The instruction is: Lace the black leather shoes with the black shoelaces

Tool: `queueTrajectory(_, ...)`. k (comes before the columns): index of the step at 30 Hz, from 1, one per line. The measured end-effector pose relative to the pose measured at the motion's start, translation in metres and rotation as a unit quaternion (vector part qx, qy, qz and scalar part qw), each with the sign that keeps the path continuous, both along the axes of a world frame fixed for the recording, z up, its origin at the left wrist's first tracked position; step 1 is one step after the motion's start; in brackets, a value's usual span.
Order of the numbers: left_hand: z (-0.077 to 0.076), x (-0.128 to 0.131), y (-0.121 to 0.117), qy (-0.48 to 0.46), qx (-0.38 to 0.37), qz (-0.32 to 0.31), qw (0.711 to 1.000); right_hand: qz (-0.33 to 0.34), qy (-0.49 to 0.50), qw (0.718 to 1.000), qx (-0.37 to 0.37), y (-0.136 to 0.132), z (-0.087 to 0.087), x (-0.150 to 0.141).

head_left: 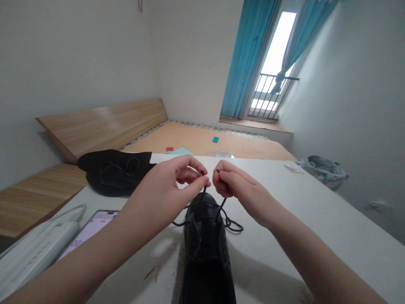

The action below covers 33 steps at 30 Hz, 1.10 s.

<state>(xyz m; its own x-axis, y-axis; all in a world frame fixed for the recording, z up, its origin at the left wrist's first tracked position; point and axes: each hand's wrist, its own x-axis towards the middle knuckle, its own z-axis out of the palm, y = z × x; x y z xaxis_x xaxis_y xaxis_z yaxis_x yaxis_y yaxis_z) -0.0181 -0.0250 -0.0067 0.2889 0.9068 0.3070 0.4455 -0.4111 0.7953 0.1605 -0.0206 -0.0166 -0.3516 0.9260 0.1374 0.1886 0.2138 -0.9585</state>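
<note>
We look down at a black shoe (207,245) standing on a white tabletop (316,202), centred at the near edge of the view. Two bare hands reach in above its far end, well apart from its near part. The left hand (174,185) pinches a dark lace (221,207) between thumb and index fingertips, its other fingers (186,175) loosely curled. The right hand (237,179) is folded more tightly, its fingers bent inward and gripping another stretch of lace. Both sets of fingers are close together with a narrow gap between them, and strands run down from each to the shoe just below. More lace strays out to the left, and a loose loop lies just beside the shoe on the right.

Behind the left forearm, we find a second black shoe (110,177) (partly hidden by that hand). Nearer, a phone (95,226) with its screen lit lies beside a white device (47,245).
</note>
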Motion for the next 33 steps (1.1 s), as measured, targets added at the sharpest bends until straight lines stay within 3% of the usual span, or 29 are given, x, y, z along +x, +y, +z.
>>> queueTrajectory(4, 0.003, -0.002, 0.003, 0.017, 0.05, 0.013, 0.999, -0.016, 0.045, 0.998, 0.049, 0.003, -0.003, -0.005)
queueTrajectory(10, 0.002, -0.005, 0.006, 0.032, 0.068, 0.034, 0.997, 0.005, 0.05, 0.999, -0.015, 0.002, -0.003, -0.006)
queueTrajectory(15, 0.004, -0.005, 0.005, 0.043, 0.046, 0.024, 0.998, 0.041, 0.088, 0.994, -0.059, 0.004, -0.004, -0.006)
queueTrajectory(19, 0.007, -0.004, 0.003, -0.006, 0.015, -0.018, 1.0, 0.068, 0.09, 0.993, -0.043, 0.009, -0.011, -0.003)
queueTrajectory(22, 0.007, -0.002, 0.002, -0.056, 0.004, -0.043, 0.998, 0.12, 0.098, 0.987, -0.037, 0.009, -0.016, -0.003)
queueTrajectory(25, 0.007, -0.001, 0.001, -0.084, 0.019, -0.021, 0.996, 0.223, 0.14, 0.961, -0.081, 0.006, -0.014, -0.003)
queueTrajectory(27, 0.007, -0.001, -0.001, -0.091, 0.036, -0.013, 0.995, 0.257, 0.135, 0.952, -0.095, 0.003, -0.008, -0.001)
queueTrajectory(28, 0.007, -0.001, -0.002, -0.088, 0.044, -0.012, 0.995, 0.244, 0.102, 0.962, -0.07, 0.002, -0.004, 0.001)
queueTrajectory(30, 0.007, -0.001, -0.003, -0.055, 0.052, -0.008, 0.997, 0.154, -0.046, 0.985, 0.056, 0.001, 0.004, 0.007)
queueTrajectory(31, 0.005, -0.001, -0.004, -0.025, 0.049, -0.006, 0.998, 0.085, -0.153, 0.975, 0.136, 0.001, 0.008, 0.011)
queueTrajectory(33, 0.002, -0.002, -0.005, 0.055, 0.032, -0.012, 0.998, -0.04, -0.357, 0.902, 0.241, 0.002, 0.015, 0.022)
